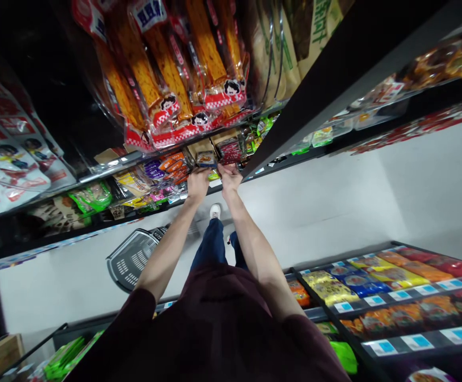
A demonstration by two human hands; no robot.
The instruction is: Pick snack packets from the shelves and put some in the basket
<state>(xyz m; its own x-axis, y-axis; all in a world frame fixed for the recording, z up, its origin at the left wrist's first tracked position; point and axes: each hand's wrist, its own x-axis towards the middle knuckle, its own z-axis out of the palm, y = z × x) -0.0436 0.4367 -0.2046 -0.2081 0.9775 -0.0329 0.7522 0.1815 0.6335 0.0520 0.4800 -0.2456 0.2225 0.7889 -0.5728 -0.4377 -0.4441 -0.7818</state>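
Both my hands reach into a lower shelf of packaged snacks, close together at its front edge. My left hand (199,183) has its fingers curled in at the front of a cardboard display box with small dark packets (206,158). Just to its right, my right hand (231,178) is closed, its fingertips bent in below a box of dark red packets (231,150). A small yellow-green packet (214,175) shows between the two hands. What the fingers hold, if anything, is too small and partly hidden to tell.
Above, an upper shelf bears long orange-brown snack packs (171,69). A dark upright post (318,90) slants down close to my right hand. On the floor stands a grey shopping basket (131,257). Behind me is another shelf with colourful bags (358,281).
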